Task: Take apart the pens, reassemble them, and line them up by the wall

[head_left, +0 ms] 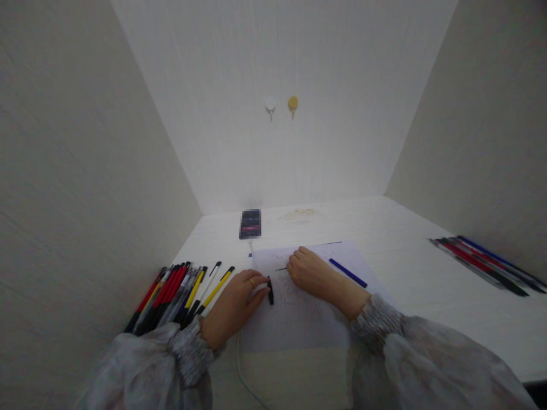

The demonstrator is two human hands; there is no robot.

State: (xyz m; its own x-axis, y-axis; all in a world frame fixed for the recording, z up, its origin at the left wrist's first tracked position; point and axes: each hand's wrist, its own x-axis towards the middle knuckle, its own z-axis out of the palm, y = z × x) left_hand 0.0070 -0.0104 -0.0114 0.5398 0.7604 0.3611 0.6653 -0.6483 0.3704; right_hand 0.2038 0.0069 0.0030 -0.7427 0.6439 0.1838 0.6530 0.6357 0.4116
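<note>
My left hand (236, 302) rests on the desk at the left edge of a white sheet of paper (299, 307), fingers closed on a short black pen cap (270, 290). A ring shows on one finger. My right hand (314, 273) lies on the paper with its fingers curled, pinching a thin dark refill (281, 269) whose tip points left toward the cap. A blue pen barrel (347, 273) lies on the paper just right of my right hand.
A row of several pens, red, black and yellow (179, 293), lies at the left of the white desk (405, 256). Another group of pens (487, 265) lies at the far right. A phone (250, 224) with a white cable (239, 364) sits near the back wall.
</note>
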